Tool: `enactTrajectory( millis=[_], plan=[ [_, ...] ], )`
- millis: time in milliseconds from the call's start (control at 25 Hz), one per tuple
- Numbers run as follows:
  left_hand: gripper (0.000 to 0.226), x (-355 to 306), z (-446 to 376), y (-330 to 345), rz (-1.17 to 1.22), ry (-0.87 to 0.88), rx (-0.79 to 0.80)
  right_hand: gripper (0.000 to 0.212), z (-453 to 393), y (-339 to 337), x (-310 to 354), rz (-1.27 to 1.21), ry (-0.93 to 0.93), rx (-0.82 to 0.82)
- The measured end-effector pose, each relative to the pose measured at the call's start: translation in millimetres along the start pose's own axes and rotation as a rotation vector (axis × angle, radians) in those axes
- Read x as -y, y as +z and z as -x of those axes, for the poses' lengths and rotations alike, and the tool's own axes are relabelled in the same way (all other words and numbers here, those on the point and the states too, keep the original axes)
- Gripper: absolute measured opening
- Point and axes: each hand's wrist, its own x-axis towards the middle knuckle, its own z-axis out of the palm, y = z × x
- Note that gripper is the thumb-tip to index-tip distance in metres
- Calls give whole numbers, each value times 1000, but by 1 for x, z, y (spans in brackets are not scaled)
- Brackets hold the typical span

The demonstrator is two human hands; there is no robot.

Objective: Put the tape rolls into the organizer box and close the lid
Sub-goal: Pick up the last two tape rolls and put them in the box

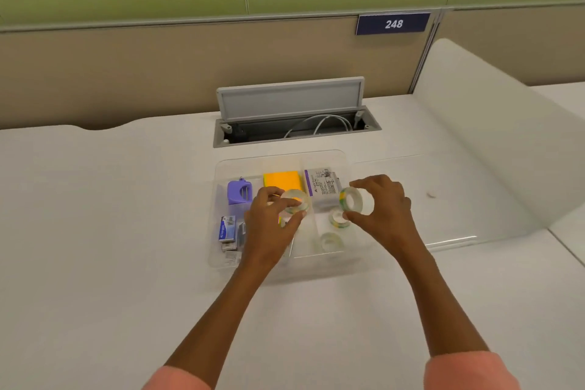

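A clear plastic organizer box (316,156) stands open on the white desk, split into compartments. My left hand (269,225) holds a clear tape roll (296,199) above the middle of the box. My right hand (384,209) pinches a second clear tape roll with a yellow-green core (354,199) above the right compartment. Two more tape rolls lie in that right compartment, one (337,218) just under my right hand and one (330,242) nearer the front. The clear lid (443,199) lies flat on the desk to the right of the box.
Inside the box are a purple sharpener-like item (239,191), orange sticky notes (281,180), a staples pack (323,187) and a blue staple box (227,228). Behind the box an open cable hatch (294,123) gapes. A frosted divider (493,136) rises at right.
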Motion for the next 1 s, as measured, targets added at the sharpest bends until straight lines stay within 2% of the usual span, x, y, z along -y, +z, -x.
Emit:
enactTrajectory(
  millis=[120, 360, 600, 840, 1000],
  plan=[
    [17, -8, -9, 26, -174, 72, 51, 55, -2, 7, -22, 126, -40, 18],
    [24, -15, -22, 60, -510, 83, 248, 57, -9, 32, -43, 267, -58, 252],
    [26, -15, -25, 72, -673, 103, 291, 54, -16, 38, -50, 339, -14, 401],
    [31, -18, -18, 74, -675, 16, 261, 56, -18, 40, -52, 278, 65, 472],
    [28, -21, -13, 73, -520, -36, 170, 58, -18, 41, -52, 255, 99, 481]
  ],
)
